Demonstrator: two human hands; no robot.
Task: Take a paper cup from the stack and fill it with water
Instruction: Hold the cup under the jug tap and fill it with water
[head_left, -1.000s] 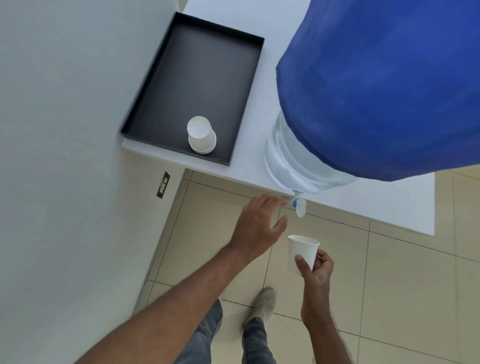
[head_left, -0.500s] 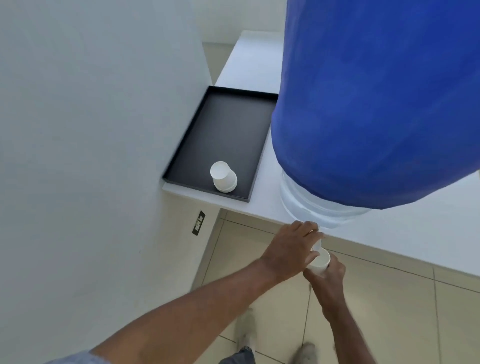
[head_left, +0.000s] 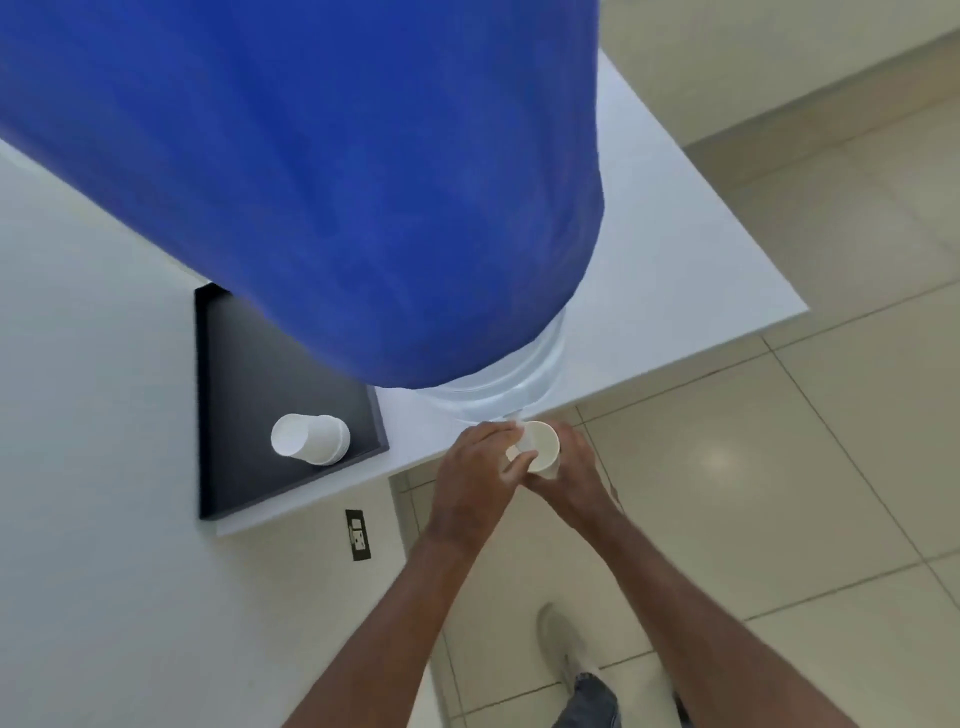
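A big blue water bottle (head_left: 332, 171) stands upside down on a clear dispenser base (head_left: 514, 387) at the white counter's front edge. My right hand (head_left: 571, 467) holds a white paper cup (head_left: 543, 447) just below the base, where the tap is. My left hand (head_left: 478, 467) is closed around the tap, which its fingers hide almost fully. Whether water is flowing is not visible. A stack of white paper cups (head_left: 311, 439) stands upside down in a black tray (head_left: 234, 364) to the left.
The white counter (head_left: 665, 270) runs back to the right and ends over a beige tiled floor (head_left: 779, 493). A white wall (head_left: 104, 571) with a black socket (head_left: 357, 534) is on the left. My shoe (head_left: 561, 639) is on the floor below.
My left hand went from open near the tap to closed on it. My right hand lifted the cup up under the tap. The view swung to the right.
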